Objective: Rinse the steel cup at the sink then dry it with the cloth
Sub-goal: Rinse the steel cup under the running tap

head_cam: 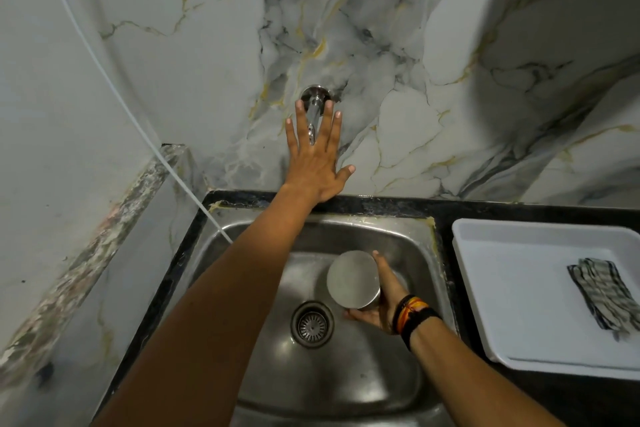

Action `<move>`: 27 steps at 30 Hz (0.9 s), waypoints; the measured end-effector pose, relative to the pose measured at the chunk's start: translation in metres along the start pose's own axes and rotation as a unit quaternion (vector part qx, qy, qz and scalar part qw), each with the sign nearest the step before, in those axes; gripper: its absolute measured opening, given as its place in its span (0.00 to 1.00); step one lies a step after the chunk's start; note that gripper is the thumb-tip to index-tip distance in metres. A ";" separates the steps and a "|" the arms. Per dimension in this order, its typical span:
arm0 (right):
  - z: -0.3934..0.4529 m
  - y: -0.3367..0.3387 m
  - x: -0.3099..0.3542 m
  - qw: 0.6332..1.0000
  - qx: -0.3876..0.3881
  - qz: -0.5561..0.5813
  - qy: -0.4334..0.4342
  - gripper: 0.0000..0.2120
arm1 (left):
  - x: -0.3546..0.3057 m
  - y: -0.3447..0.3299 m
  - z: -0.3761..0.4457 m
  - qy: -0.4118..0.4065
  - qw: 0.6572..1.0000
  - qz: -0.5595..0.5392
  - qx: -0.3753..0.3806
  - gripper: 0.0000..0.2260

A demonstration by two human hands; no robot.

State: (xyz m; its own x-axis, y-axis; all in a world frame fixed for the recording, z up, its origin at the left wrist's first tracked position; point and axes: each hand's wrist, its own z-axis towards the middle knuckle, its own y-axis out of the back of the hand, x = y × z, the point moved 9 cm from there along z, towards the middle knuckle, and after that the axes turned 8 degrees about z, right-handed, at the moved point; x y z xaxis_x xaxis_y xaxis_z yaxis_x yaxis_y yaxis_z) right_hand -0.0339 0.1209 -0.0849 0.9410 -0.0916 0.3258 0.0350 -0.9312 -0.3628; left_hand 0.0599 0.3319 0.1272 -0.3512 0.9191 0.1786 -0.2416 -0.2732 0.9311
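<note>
Two hands work over the steel sink (242, 243): the left hand (313, 166) reaches far, fingers spread and empty at the wall tap (313, 107), while the right hand (379, 302) grips the steel cup (353, 279) above the basin, near the drain (312, 323). No water shows, so rinsing seems about to start; next the tap must be turned. Rightward, the striped cloth (604, 293) waits in a white tray (502, 239).

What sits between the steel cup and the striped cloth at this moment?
In the head view, the right hand holding the cup, then the sink wall and rim, a strip of black counter, and the white tray edge around the cloth.
</note>
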 end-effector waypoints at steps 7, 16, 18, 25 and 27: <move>0.010 0.006 -0.001 0.999 0.007 0.045 0.021 0.37 | -0.002 -0.002 0.000 -0.003 1.000 -0.002 0.007 0.47; 0.017 -0.002 0.000 0.996 0.027 0.075 0.035 0.34 | -0.002 -0.006 0.002 -0.005 1.000 0.006 0.007 0.48; 0.017 -0.003 -0.001 0.995 0.027 0.094 0.028 0.33 | -0.002 -0.005 0.001 -0.002 1.000 0.002 0.011 0.48; -0.007 -0.010 0.002 0.994 0.043 0.093 0.038 0.29 | -0.004 -0.006 0.000 -0.014 0.999 0.032 0.023 0.48; -0.009 -0.003 0.005 0.996 0.020 0.042 0.079 0.34 | -0.003 -0.009 0.003 -0.007 0.997 0.039 0.064 0.47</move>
State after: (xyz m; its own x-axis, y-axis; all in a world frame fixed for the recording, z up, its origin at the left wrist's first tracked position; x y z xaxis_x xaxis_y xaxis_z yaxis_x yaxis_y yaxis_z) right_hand -0.0319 0.1201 -0.0744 0.8767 -0.2256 0.4249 -0.0251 -0.9034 -0.4280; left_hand 0.0657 0.3328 0.1190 -0.3510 0.9008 0.2556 -0.0966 -0.3063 0.9470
